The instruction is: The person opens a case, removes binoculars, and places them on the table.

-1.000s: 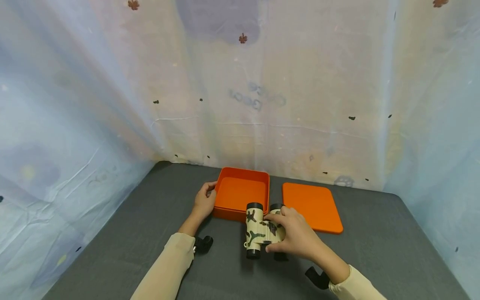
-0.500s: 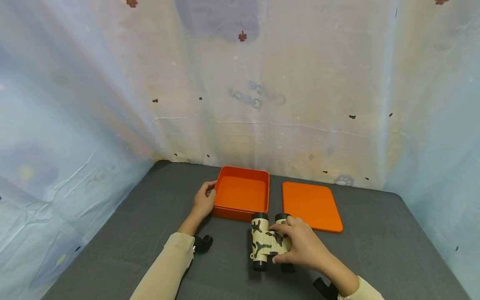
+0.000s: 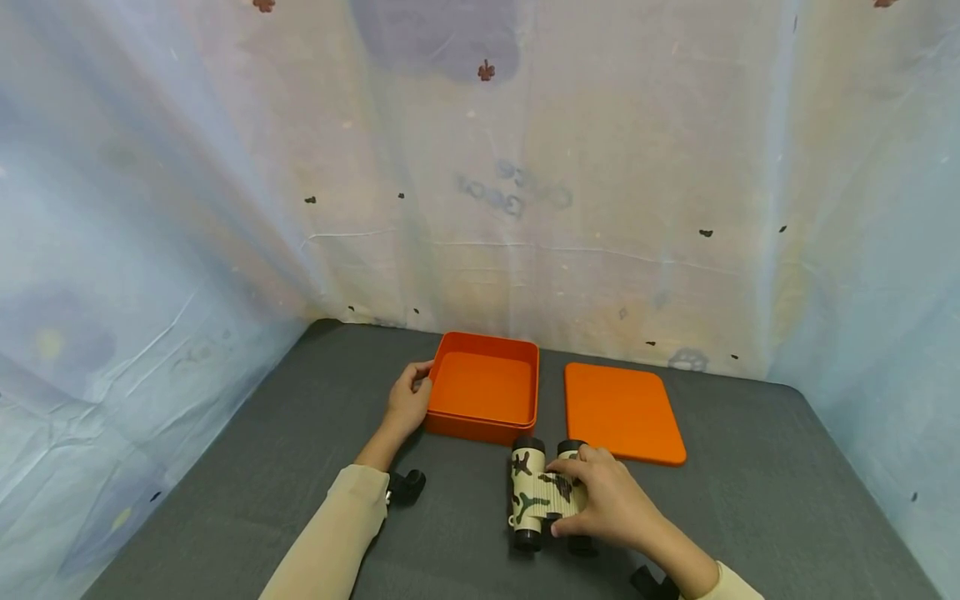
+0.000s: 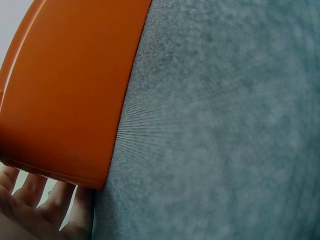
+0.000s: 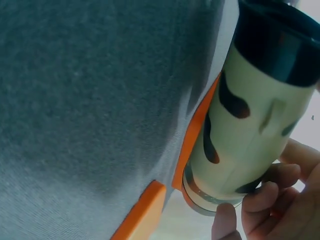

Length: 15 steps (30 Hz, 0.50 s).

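Camouflage-patterned binoculars (image 3: 528, 492) with black ends are close over the dark tabletop, in front of the boxes. My right hand (image 3: 611, 504) grips them from above, thumb at the near side and fingers at the far side. In the right wrist view one barrel of the binoculars (image 5: 250, 115) fills the right side, with fingertips (image 5: 265, 196) against it. An open orange box (image 3: 480, 429) stands at the middle back. My left hand (image 3: 408, 404) rests against its left side; in the left wrist view, extended fingers (image 4: 57, 200) touch the box wall (image 4: 70, 100).
A flat orange lid (image 3: 622, 412) lies on the table to the right of the box. The dark table (image 3: 255, 500) ends at a patterned curtain (image 3: 600, 167) behind and at both sides. Black wrist mounts (image 3: 407, 487) sit on the wrists.
My right hand has brought the binoculars back from the box's front edge, toward me and slightly right, lower to the table. My left hand and the box have stayed put.
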Tool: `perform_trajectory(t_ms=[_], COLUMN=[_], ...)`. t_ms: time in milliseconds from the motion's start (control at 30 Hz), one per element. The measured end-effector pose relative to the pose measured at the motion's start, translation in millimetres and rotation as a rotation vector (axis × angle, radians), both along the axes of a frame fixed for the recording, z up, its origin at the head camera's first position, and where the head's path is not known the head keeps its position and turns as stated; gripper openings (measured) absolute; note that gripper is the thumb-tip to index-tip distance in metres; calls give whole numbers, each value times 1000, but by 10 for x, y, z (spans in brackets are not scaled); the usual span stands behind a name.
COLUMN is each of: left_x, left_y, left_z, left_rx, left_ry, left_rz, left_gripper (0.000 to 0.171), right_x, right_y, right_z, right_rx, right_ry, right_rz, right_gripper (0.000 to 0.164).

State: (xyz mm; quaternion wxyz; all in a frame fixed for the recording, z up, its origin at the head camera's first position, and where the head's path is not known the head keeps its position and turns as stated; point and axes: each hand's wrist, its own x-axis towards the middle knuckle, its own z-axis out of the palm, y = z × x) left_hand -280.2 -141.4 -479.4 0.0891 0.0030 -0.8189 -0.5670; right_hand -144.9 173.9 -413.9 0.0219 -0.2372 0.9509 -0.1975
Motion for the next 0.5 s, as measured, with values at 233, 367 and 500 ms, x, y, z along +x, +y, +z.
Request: perform_trajectory(t_ms=[233,367,500], left_x=[-1,0,12], left_y=[6,7,5], left_z=[12,15,12], left_rx=[6,3,4], left_ry=[-8,-16,-25], left_rz=[6,10,9], left_gripper=[35,35,36], right_x=[-10,-29,-49], right_y=[25,28,29], right_z=[-46,-60,-80], right_rx=[-7,-16,-21], right_ry=[-28,-61,-88], right_rz=[-12,-16,-32], right_gripper=[64,65,64])
